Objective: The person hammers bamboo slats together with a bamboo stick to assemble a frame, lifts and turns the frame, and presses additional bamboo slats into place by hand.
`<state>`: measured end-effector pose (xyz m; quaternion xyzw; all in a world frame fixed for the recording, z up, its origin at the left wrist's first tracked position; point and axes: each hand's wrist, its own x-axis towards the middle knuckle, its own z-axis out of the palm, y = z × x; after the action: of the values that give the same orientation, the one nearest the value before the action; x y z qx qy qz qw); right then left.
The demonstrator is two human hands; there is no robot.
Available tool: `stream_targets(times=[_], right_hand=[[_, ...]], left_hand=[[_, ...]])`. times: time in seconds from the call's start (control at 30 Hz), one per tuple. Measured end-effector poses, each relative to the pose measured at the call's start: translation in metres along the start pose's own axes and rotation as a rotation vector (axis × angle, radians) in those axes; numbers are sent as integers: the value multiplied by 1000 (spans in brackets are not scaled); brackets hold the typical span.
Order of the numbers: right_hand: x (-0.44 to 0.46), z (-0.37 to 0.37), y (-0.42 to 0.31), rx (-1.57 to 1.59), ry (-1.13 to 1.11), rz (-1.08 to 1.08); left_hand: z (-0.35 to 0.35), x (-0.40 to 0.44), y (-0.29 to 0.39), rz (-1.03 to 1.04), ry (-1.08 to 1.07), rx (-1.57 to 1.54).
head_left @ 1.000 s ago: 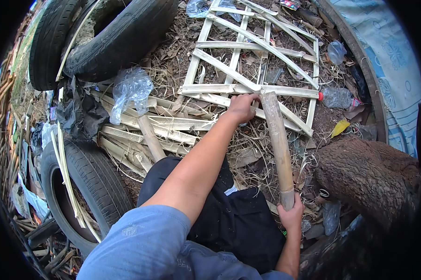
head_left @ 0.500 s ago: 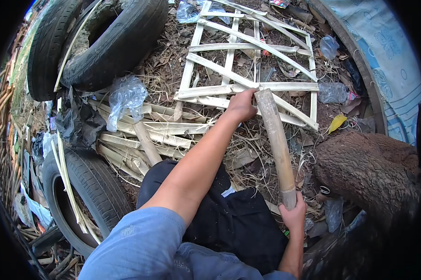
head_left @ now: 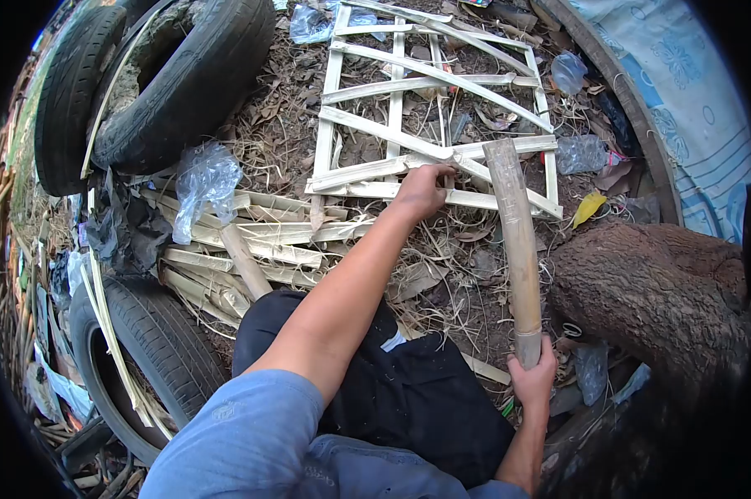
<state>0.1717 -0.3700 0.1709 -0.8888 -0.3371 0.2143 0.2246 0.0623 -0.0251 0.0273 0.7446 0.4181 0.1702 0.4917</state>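
Note:
A lattice of pale split-bamboo slats (head_left: 396, 125) lies on the ground ahead of me. My left hand (head_left: 423, 191) is closed at its near side, fingers gripping a bamboo slat (head_left: 359, 175) close to where several slats cross. The fingertips are partly hidden under the wood. In my right hand (head_left: 532, 374) is the lower end of a thick bamboo piece (head_left: 517, 241), its fingers wrapped round it. The piece points away from me, and its far end is over the lattice's near right part.
Split bamboo pieces (head_left: 267, 241) are heaped at left, beside a clear plastic bag (head_left: 207, 187). Tyres (head_left: 197, 83) stand at upper left, another tyre (head_left: 147, 333) at lower left. A thick tree trunk (head_left: 650, 287) is at right, near a plastic bottle (head_left: 582, 155).
The bamboo piece in my right hand has swung slightly right, away from my left hand. The slat at my left hand now bends upward near the crossing. The view has shifted a little.

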Motion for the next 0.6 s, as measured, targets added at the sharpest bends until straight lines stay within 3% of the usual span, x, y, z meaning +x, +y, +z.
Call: stream_targets(times=[0.3,0.5,0.6], right_hand=[[0,-8,-2,46,9,-2],[-1,-15,1,52,24,5],[1,-17,0,61,38,10]], left_hand=[[14,2,20,143,-13,-124],[11,0,16,214,-59,123],[1,-5,33,285,-58,467]])
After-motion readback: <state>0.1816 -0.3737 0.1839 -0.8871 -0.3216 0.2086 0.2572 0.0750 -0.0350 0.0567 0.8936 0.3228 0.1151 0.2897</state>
